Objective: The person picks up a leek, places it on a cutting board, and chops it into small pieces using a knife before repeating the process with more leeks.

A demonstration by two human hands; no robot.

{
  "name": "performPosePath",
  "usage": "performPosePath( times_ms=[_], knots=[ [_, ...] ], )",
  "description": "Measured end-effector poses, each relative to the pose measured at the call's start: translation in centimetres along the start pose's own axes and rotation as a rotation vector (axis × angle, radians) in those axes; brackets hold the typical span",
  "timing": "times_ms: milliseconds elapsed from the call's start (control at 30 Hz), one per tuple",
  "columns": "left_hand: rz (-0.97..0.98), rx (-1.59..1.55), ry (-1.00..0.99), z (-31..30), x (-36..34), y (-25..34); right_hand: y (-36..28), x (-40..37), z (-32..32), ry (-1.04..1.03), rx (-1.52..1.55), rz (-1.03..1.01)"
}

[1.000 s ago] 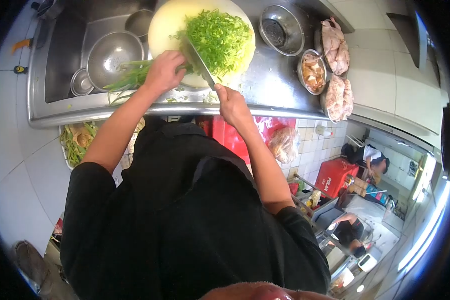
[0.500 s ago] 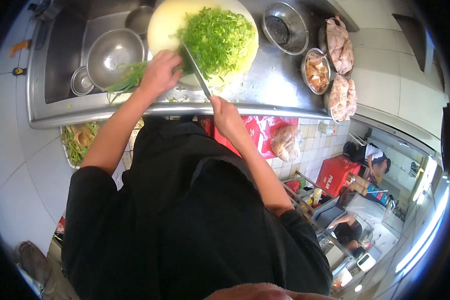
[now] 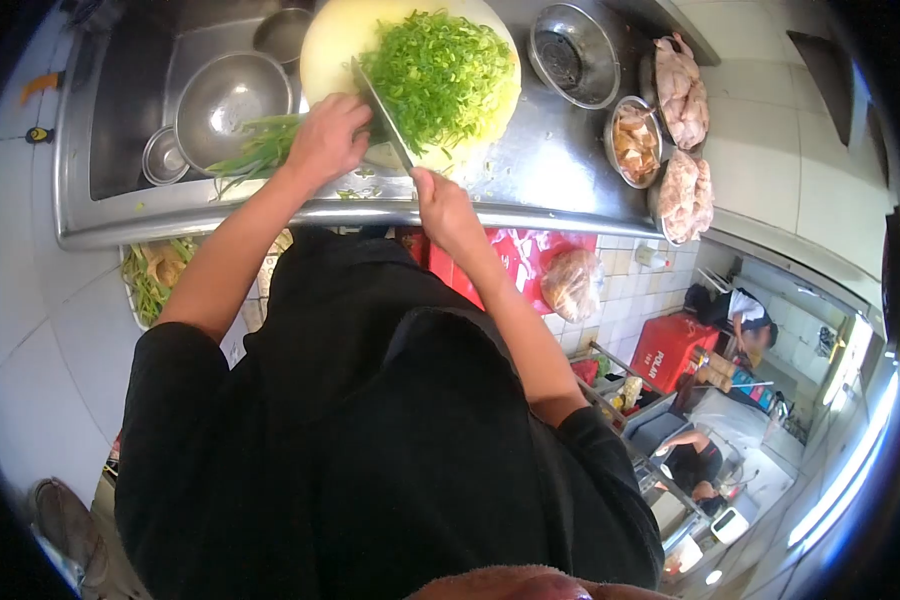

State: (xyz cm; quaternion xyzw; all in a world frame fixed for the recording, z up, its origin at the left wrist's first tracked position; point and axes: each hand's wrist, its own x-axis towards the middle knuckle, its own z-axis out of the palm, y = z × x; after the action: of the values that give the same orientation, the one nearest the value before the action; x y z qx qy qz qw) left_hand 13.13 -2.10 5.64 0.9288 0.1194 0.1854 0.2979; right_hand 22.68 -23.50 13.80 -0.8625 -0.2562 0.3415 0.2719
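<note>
My right hand (image 3: 448, 212) is wrapped round the handle of a kitchen knife (image 3: 382, 112), its blade slanting up and left over the round cutting board (image 3: 332, 50). My left hand (image 3: 330, 138) is closed over a bunch of green onions (image 3: 260, 145) at the board's near left edge, with the long leaves trailing out to the left. The knife blade lies just right of my left fingers. A large heap of chopped green onion (image 3: 440, 80) covers the middle and right of the board. The stalk ends under my left fingers are hidden.
A steel bowl (image 3: 232, 105) sits in the sink at left, a small one beside it. On the right of the counter stand a metal bowl (image 3: 573, 55), a bowl of cut pieces (image 3: 635, 142) and raw poultry (image 3: 680, 90). Two people work at lower right, near a red crate (image 3: 672, 350).
Both hands and the knife have shifted slightly; the blade's tip now lies a little further left and higher. The green onions remain under my left hand.
</note>
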Motion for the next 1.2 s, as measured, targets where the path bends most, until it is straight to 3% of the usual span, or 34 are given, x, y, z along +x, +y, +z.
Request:
performPosePath(
  times_ms=[233, 333, 433, 567, 667, 800, 1033, 1200],
  knots=[
    [-0.041, -0.013, 0.023, 0.8, -0.3, -0.3, -1.1, -3.9, -3.3, -0.087, -0.051, 0.077],
    [-0.023, -0.035, 0.058, 0.9, -0.4, -0.2, 1.3, -2.1, 0.3, 0.012, -0.114, 0.030],
    [-0.032, -0.070, 0.024, 0.2, -0.2, 0.1, -0.1, 0.4, -0.5, -0.050, -0.020, 0.017],
    [0.002, -0.096, 0.084, 0.8, -0.7, -0.9, -1.3, -1.5, -3.5, -0.145, -0.010, 0.170],
    [-0.028, -0.095, 0.074, 0.9, -0.7, -0.8, 0.3, -3.9, -2.7, -0.077, -0.072, 0.065],
    [-0.056, -0.122, 0.039, 0.7, -0.7, -0.6, 1.5, -1.1, -0.4, -0.038, -0.011, 0.013],
    [-0.100, -0.127, 0.032, 0.0, -0.3, 0.1, 2.8, 4.2, -6.1, -0.089, -0.157, 0.041],
    [-0.102, -0.106, 0.045, 0.4, -0.4, -0.1, 2.7, 7.0, -8.9, -0.041, -0.032, 0.050]
  ],
)
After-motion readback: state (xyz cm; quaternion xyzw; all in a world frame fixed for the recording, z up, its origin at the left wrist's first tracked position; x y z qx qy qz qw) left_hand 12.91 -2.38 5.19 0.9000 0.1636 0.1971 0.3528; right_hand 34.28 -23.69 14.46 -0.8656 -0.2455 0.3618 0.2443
